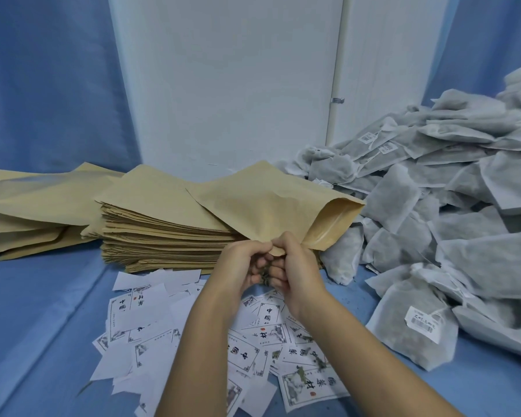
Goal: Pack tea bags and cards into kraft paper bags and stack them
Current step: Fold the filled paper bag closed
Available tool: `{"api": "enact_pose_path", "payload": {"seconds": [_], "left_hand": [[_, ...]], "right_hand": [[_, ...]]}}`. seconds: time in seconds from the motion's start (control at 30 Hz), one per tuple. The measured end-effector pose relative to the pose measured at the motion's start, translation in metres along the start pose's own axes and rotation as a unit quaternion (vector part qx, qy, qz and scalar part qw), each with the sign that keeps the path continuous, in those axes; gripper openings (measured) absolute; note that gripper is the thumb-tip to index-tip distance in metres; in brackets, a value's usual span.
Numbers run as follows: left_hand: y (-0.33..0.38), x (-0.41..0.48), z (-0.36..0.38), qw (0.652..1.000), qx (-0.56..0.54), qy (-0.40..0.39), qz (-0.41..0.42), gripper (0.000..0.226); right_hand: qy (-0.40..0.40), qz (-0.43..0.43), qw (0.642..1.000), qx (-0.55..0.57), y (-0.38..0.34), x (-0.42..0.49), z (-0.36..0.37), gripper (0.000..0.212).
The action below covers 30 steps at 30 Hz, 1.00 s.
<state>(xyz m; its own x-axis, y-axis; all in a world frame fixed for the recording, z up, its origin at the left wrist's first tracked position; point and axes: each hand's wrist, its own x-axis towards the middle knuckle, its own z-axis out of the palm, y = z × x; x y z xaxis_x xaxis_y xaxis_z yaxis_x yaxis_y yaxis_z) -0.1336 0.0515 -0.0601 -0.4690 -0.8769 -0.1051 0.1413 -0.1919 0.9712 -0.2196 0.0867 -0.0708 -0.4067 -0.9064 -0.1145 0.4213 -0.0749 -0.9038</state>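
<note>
A kraft paper bag (pixel 271 203) is lifted above the table, its open mouth turned to the right. My left hand (pixel 241 266) and my right hand (pixel 295 266) are side by side and both pinch its near bottom corner. Behind it stands a tall stack of flat kraft bags (pixel 160 227). Several white printed cards (pixel 247 353) lie scattered under my forearms. A big heap of grey-white tea bags (pixel 439 212) fills the right side.
Another, looser pile of kraft bags (pixel 33 212) lies at the far left. Blue cloth (pixel 42 311) covers the table and hangs behind. A white panel (pixel 229 79) stands at the back. One labelled tea bag (pixel 415 329) lies near the right front.
</note>
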Motion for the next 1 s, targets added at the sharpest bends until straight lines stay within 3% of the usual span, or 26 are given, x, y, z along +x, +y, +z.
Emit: {"api": "enact_pose_path", "payload": {"seconds": [0.23,0.33,0.5,0.63,1.0], "left_hand": [[0.001,0.002,-0.003,0.995,-0.095,0.030,0.027,0.030],[0.003,0.001,-0.004,0.995,-0.088,0.036,0.039,0.029],[0.002,-0.002,0.001,0.998,0.007,0.041,0.042,0.026],[0.004,-0.001,0.001,0.995,-0.081,0.039,0.036,0.025],[0.002,-0.001,0.000,0.993,-0.103,0.041,0.037,0.024]], "right_hand": [[-0.055,0.007,0.998,0.029,-0.002,0.000,0.000,0.024],[-0.030,0.008,0.998,0.062,-0.004,0.004,0.000,0.027],[-0.023,-0.001,1.000,0.003,-0.004,0.004,-0.003,0.025],[-0.010,0.018,0.998,0.051,-0.009,0.006,-0.004,0.033],[0.014,0.010,0.999,0.048,-0.012,0.005,-0.005,0.034]]}}
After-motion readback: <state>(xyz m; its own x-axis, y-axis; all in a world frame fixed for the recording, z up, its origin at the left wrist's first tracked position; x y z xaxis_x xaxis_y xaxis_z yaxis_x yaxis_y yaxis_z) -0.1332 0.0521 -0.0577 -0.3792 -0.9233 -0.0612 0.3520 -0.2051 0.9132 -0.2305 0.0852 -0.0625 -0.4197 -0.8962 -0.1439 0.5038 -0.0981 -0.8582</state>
